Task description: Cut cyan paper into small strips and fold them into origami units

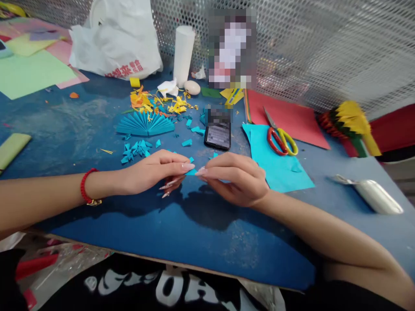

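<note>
Between my two hands is a small piece of blue paper (191, 172), pinched at its edges above the table. My left hand (155, 172), with a red cord bracelet at the wrist, grips it between thumb and fingers. From the other side, the fingertips of my right hand (236, 178) close on the same paper. Just beyond my left hand lies a pile of folded blue paper pieces (138, 150), and behind that a pleated blue paper fan (145, 124). Blue paper sheets (275, 166) lie beyond my right hand, with red and yellow-handled scissors (281, 140) on top.
A phone (218, 134) lies past my hands. Yellow and orange paper scraps (175, 103), a white roll (184, 56) and a white plastic bag (116, 41) stand farther back. Red paper (292, 119) lies right. A perforated metal panel (301, 47) bounds the table.
</note>
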Action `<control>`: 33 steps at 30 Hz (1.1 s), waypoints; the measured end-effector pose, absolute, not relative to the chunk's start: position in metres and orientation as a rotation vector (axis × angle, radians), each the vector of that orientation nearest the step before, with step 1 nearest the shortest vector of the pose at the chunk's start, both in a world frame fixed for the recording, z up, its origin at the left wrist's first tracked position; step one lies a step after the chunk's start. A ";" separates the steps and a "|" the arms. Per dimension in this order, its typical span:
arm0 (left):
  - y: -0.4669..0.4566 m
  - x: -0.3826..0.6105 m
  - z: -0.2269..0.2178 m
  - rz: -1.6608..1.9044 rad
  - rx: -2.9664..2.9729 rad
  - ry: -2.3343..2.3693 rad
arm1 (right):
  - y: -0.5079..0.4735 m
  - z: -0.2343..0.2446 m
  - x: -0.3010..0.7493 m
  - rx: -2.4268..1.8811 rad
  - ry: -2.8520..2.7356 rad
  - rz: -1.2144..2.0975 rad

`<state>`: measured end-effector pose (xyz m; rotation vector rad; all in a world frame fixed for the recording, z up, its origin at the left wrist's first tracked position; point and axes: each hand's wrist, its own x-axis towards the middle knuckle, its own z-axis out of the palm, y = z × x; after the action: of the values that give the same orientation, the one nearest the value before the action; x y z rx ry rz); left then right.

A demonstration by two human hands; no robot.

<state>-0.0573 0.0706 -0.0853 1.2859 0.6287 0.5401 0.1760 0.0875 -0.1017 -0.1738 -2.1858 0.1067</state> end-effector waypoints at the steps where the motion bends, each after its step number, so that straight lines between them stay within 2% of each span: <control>1: 0.071 -0.057 -0.085 0.510 1.300 0.639 | 0.087 -0.105 0.177 -0.214 -2.174 0.169; 7: 0.076 -0.060 -0.079 0.345 1.506 0.623 | 0.088 -0.112 0.184 -0.211 -2.244 0.332; 12: 0.076 -0.061 -0.082 0.329 1.559 0.635 | 0.085 -0.097 0.189 -0.033 -2.349 0.147; 17: 0.073 -0.062 -0.085 0.370 1.582 0.688 | 0.081 -0.084 0.190 -0.083 -2.495 0.044; 27: 0.075 -0.059 -0.085 0.416 1.698 0.677 | 0.070 -0.086 0.193 -0.059 -2.464 -0.202; 33: 0.075 -0.060 -0.082 0.412 1.697 0.644 | 0.071 -0.104 0.186 -0.095 -2.278 -0.217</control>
<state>-0.0595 0.0750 -0.0823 1.6973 0.6439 0.4118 0.1857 0.0710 -0.1043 -0.0946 -2.2779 -0.2170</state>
